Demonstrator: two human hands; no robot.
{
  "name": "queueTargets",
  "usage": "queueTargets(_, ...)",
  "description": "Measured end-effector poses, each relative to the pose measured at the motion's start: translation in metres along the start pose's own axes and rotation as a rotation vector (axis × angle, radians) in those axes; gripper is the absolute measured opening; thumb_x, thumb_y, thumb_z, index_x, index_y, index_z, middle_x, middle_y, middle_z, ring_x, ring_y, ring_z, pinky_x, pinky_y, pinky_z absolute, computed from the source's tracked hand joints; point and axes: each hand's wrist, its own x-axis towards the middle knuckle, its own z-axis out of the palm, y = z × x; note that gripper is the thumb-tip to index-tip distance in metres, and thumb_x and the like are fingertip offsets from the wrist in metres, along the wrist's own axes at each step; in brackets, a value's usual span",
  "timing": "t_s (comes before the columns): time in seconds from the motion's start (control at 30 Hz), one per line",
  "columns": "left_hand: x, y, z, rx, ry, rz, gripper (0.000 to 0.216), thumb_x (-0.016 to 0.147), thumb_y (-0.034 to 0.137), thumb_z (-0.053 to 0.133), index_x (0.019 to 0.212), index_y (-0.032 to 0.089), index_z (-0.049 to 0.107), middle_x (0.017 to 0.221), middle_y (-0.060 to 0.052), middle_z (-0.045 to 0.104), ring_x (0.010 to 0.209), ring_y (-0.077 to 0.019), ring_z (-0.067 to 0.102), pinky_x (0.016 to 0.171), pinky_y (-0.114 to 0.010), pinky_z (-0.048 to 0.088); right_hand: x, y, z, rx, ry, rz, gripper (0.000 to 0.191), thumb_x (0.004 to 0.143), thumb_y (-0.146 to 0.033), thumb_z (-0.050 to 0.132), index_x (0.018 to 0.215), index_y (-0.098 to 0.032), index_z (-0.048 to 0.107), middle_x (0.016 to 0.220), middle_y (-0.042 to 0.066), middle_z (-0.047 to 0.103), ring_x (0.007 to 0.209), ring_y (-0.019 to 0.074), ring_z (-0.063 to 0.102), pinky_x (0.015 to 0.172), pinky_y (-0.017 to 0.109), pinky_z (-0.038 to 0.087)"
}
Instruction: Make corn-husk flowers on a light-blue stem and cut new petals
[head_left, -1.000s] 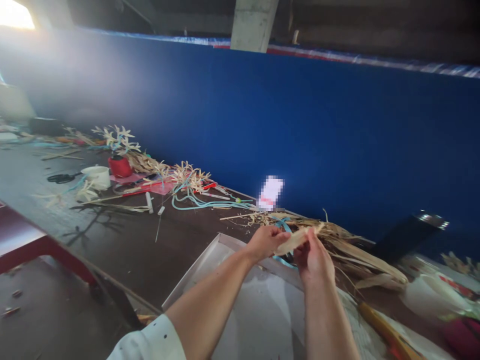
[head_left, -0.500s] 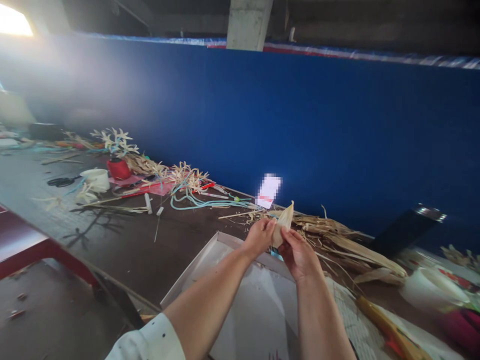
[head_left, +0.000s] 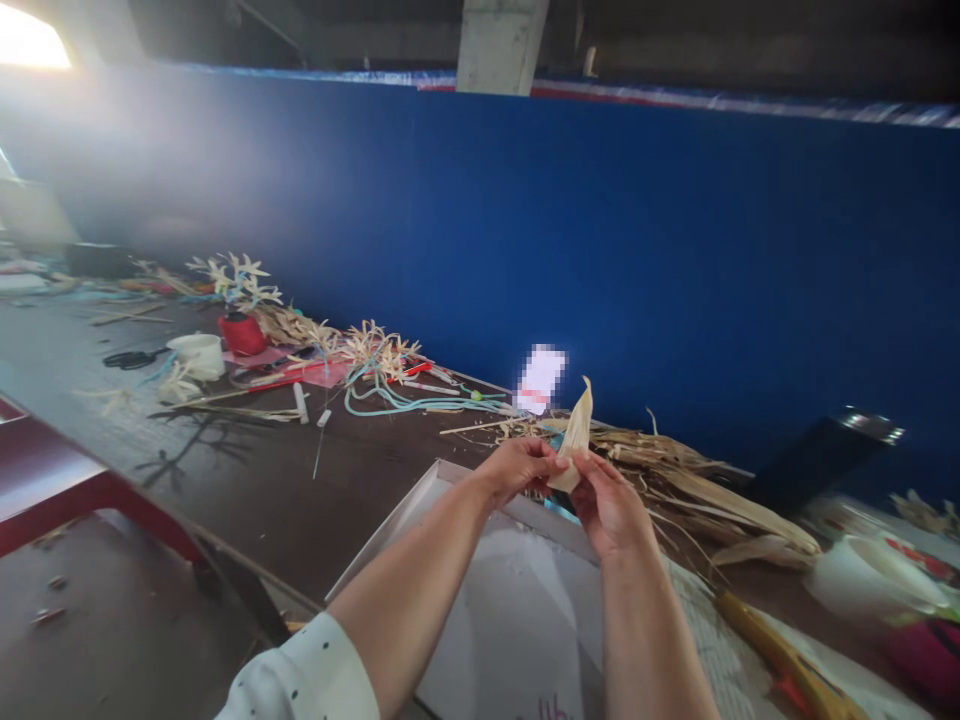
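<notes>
A pale, pointed corn husk piece (head_left: 577,428) stands upright between my two hands, its tip curling up. My left hand (head_left: 521,468) pinches its lower left edge. On the other side, my right hand (head_left: 606,498) grips it low down between thumb and fingers. Both hands are above the far edge of a shallow white box (head_left: 495,600) on the table. Just behind the hands lies a pile of dry husks (head_left: 697,490), stretching off to the right.
Left along the dark table (head_left: 352,520) are husk flowers (head_left: 375,350), light-blue cords (head_left: 382,408), a red thread spool (head_left: 242,333), a white cup (head_left: 196,356) and black scissors (head_left: 133,357). A bright phone-like screen (head_left: 541,380) leans by the blue partition (head_left: 675,250). A white bowl (head_left: 870,580) stands at right.
The husk piece has risen slightly and looks narrower. My left fingers have moved down along it, closer to my right fingers. The view has shifted a little.
</notes>
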Motion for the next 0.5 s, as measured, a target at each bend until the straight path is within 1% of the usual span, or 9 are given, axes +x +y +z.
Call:
queueTargets(0.07,0.0008,0.0008,-0.0001,0.005,0.056,0.015,0.043,0.05,0.042,0.08,0.066,0.014,0.051,0.056,0.003,0.052,0.05,-0.0071,0.049,0.052,-0.023,0.043,-0.0019,0.0,0.0008,-0.052,0.02,0.004,0.033,0.051,-0.032,0.084,0.076,-0.017,0.067,0.065,-0.001,0.065,0.053,0.0095,0.055,0.045,0.019,0.041)
queueTargets(0.13,0.002,0.0015,0.0004,-0.005,0.133,0.045,0.041,0.05,0.04,0.079,0.064,0.014,0.051,0.055,0.003,0.052,0.051,-0.0069,0.049,0.053,-0.022,0.042,-0.005,0.0006,0.0027,-0.156,0.029,0.051,0.035,0.054,-0.038,0.082,0.077,-0.017,0.067,0.064,-0.001,0.064,0.053,0.009,0.055,0.044,0.018,0.039)
queueTargets(0.2,0.0032,0.0018,0.0006,-0.033,0.193,0.067,0.04,0.05,0.038,0.079,0.062,0.014,0.051,0.055,0.003,0.053,0.052,-0.0072,0.05,0.053,-0.021,0.04,-0.0081,0.002,0.0051,-0.259,0.01,0.108,0.035,0.054,-0.039,0.082,0.078,-0.017,0.067,0.065,-0.001,0.064,0.057,0.0096,0.056,0.046,0.017,0.039)
queueTargets(0.27,0.0038,0.0018,0.0005,-0.065,0.205,0.07,0.039,0.05,0.037,0.079,0.061,0.014,0.05,0.056,0.002,0.054,0.052,-0.008,0.051,0.053,-0.022,0.04,-0.0097,0.004,0.0071,-0.295,-0.038,0.123,0.034,0.053,-0.034,0.084,0.078,-0.018,0.066,0.066,-0.001,0.063,0.059,0.0096,0.056,0.048,0.017,0.039)
queueTargets(0.33,0.0036,0.0017,0.0002,-0.094,0.189,0.069,0.039,0.051,0.037,0.079,0.061,0.014,0.049,0.056,0.002,0.055,0.052,-0.0086,0.051,0.054,-0.022,0.04,-0.0098,0.0057,0.0083,-0.266,-0.077,0.098,0.034,0.05,-0.029,0.085,0.076,-0.018,0.065,0.063,-0.003,0.06,0.056,0.0082,0.053,0.047,0.016,0.038)
queueTargets(0.43,0.0031,0.0016,0.0002,-0.118,0.195,0.076,0.039,0.052,0.037,0.079,0.061,0.014,0.05,0.057,0.001,0.054,0.052,-0.0074,0.05,0.054,-0.022,0.039,-0.0082,0.0065,0.0086,-0.208,-0.084,0.087,0.034,0.048,-0.026,0.086,0.072,-0.018,0.064,0.059,-0.005,0.057,0.051,0.0068,0.049,0.044,0.016,0.037)
queueTargets(0.5,0.0037,0.001,-0.0001,-0.13,0.209,0.08,0.038,0.053,0.038,0.079,0.061,0.013,0.051,0.055,0.002,0.053,0.049,-0.0056,0.046,0.052,-0.02,0.036,-0.0074,0.0058,0.0083,-0.195,-0.071,0.105,0.033,0.048,-0.026,0.086,0.07,-0.017,0.063,0.057,-0.004,0.057,0.051,0.0068,0.05,0.044,0.016,0.038)
